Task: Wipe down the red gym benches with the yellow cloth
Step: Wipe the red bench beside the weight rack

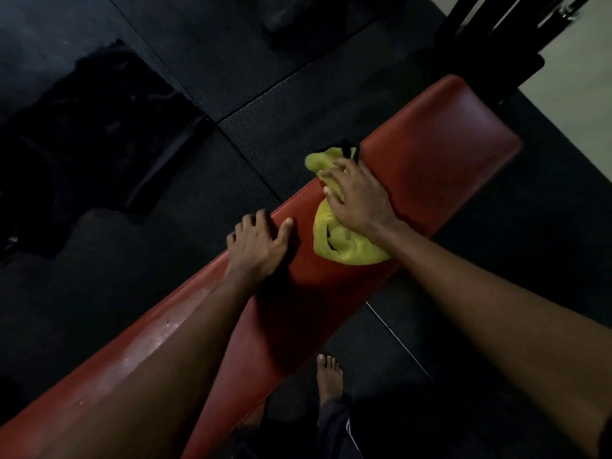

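A long red padded gym bench [440, 140] runs diagonally from the lower left to the upper right. A crumpled yellow cloth [334, 240] lies on its top, with one end hanging over the left edge. My right hand [357, 197] presses down on the cloth with its fingers spread over it. My left hand [258, 246] rests on the bench's left edge, fingers draped over the side and thumb on the top, just left of the cloth.
Black rubber floor mats [265, 104] surround the bench. A dark metal rack frame [490, 44] stands past the bench's far end at the upper right. My bare foot [328, 376] stands on the mat right of the bench. Dark equipment [99, 127] sits at the left.
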{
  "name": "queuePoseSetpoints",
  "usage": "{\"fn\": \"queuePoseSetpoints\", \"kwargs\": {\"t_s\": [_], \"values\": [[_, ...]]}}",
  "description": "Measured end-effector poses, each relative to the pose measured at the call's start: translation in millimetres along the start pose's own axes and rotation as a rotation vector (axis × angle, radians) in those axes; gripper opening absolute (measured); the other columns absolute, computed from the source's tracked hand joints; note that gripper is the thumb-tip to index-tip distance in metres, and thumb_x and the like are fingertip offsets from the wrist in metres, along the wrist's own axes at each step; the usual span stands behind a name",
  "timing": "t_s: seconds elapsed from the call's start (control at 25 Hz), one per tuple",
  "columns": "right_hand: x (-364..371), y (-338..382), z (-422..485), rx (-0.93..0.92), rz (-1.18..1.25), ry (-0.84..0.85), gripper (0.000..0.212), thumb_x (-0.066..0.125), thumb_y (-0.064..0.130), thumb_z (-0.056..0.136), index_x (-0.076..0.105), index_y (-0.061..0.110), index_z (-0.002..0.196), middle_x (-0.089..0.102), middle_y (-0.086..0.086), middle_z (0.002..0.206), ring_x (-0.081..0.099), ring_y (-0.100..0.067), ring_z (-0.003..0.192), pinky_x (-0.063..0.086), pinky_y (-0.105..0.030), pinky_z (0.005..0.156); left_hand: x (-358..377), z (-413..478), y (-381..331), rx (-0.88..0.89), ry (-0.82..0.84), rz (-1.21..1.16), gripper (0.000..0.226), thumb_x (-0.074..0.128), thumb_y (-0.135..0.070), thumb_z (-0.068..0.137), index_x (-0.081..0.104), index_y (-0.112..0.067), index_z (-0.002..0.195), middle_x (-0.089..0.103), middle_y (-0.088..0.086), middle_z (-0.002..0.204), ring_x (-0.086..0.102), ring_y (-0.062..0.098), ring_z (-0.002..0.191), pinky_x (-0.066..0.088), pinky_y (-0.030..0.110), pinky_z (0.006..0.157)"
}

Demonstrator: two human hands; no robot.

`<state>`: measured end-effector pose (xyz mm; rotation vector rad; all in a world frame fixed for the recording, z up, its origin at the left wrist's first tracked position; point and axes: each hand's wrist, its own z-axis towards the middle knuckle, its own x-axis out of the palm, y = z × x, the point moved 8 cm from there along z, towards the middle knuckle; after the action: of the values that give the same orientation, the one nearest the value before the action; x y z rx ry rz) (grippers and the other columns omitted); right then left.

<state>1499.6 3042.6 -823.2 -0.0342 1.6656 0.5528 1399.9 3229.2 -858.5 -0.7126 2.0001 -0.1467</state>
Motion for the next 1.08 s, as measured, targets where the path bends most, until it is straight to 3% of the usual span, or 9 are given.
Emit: {"fn": "queuePoseSetpoints", "kwargs": {"t_s": [0.12, 0.28, 0.4, 0.52, 0.6, 0.72, 0.88, 0.92, 1.08], "values": [[-13, -21, -1, -0.187, 0.021, 0.148, 0.040, 0.057, 0.031, 0.096, 0.057, 0.029, 0.137, 0.048, 0.003, 0.141, 0.047, -0.020, 0.129, 0.034, -0.026, 0.102, 6, 4, -21, 0.000, -0.226, 0.096, 0.072, 0.024, -0.072, 0.097, 0.043, -0.023, 0.147, 0.054, 0.012, 0.137, 0.047, 0.033, 0.126, 0.031, 0.052, 0.105], [-30, -76, 25, 0.022, 0.089, 0.062, 0.039, 0.059, 0.032, 0.093, 0.058, 0.034, 0.132, 0.048, 0.008, 0.136, 0.051, -0.016, 0.124, 0.044, -0.033, 0.102, 11, 2, -17, 0.024, -0.385, 0.145, 0.068, 0.026, -0.072, 0.095, 0.053, -0.027, 0.139, 0.064, 0.004, 0.123, 0.053, 0.026, 0.119, 0.033, 0.049, 0.107], [-23, -59, 25, 0.034, 0.098, -0.021, 0.036, 0.059, 0.037, 0.092, 0.062, 0.029, 0.127, 0.052, 0.004, 0.131, 0.053, -0.019, 0.119, 0.047, -0.039, 0.102, 12, 5, -15, 0.006, -0.412, 0.143, 0.067, 0.030, -0.072, 0.094, 0.054, -0.030, 0.140, 0.066, 0.002, 0.120, 0.054, 0.025, 0.119, 0.032, 0.048, 0.109], [-12, -28, 15, -0.265, 0.033, 0.097, 0.041, 0.057, 0.043, 0.094, 0.059, 0.028, 0.132, 0.053, 0.002, 0.132, 0.051, -0.022, 0.120, 0.046, -0.038, 0.102, 12, 5, -15, 0.007, -0.433, 0.144, 0.066, 0.032, -0.071, 0.094, 0.053, -0.030, 0.141, 0.067, 0.002, 0.119, 0.055, 0.027, 0.117, 0.034, 0.048, 0.107], [-9, -26, 19, -0.361, -0.003, 0.175, 0.044, 0.056, 0.042, 0.096, 0.055, 0.029, 0.138, 0.052, 0.003, 0.135, 0.051, -0.022, 0.121, 0.047, -0.036, 0.100, 11, 4, -14, 0.004, -0.427, 0.129, 0.066, 0.032, -0.070, 0.094, 0.053, -0.030, 0.141, 0.067, 0.003, 0.119, 0.056, 0.027, 0.116, 0.035, 0.048, 0.106], [-16, -42, 43, -0.269, 0.037, 0.163, 0.044, 0.056, 0.040, 0.094, 0.056, 0.030, 0.137, 0.053, 0.006, 0.132, 0.056, -0.020, 0.117, 0.050, -0.040, 0.097, 11, 3, -14, 0.002, -0.425, 0.117, 0.065, 0.033, -0.070, 0.094, 0.053, -0.030, 0.141, 0.066, 0.004, 0.117, 0.057, 0.028, 0.112, 0.035, 0.047, 0.103], [-21, -57, 65, 0.130, 0.019, 0.021, 0.034, 0.055, 0.040, 0.093, 0.065, 0.025, 0.123, 0.056, 0.001, 0.127, 0.055, -0.023, 0.115, 0.049, -0.042, 0.096, 10, 3, -16, -0.001, -0.432, 0.115, 0.064, 0.035, -0.069, 0.094, 0.054, -0.030, 0.141, 0.066, 0.005, 0.114, 0.057, 0.029, 0.107, 0.037, 0.047, 0.099], [-19, -48, 65, 0.138, -0.019, 0.018, 0.032, 0.055, 0.040, 0.093, 0.067, 0.023, 0.118, 0.057, 0.000, 0.125, 0.054, -0.025, 0.114, 0.048, -0.042, 0.096, 10, 3, -17, -0.003, -0.424, 0.111, 0.065, 0.034, -0.070, 0.094, 0.054, -0.030, 0.141, 0.066, 0.005, 0.114, 0.057, 0.029, 0.107, 0.037, 0.047, 0.099], [-14, -31, 68, -0.211, -0.059, 0.250, 0.037, 0.052, 0.044, 0.098, 0.066, 0.021, 0.123, 0.058, -0.003, 0.127, 0.055, -0.026, 0.117, 0.047, -0.042, 0.098, 11, 3, -15, -0.016, -0.375, 0.097, 0.069, 0.030, -0.071, 0.093, 0.053, -0.028, 0.142, 0.065, 0.006, 0.118, 0.057, 0.030, 0.111, 0.036, 0.049, 0.100]]}}
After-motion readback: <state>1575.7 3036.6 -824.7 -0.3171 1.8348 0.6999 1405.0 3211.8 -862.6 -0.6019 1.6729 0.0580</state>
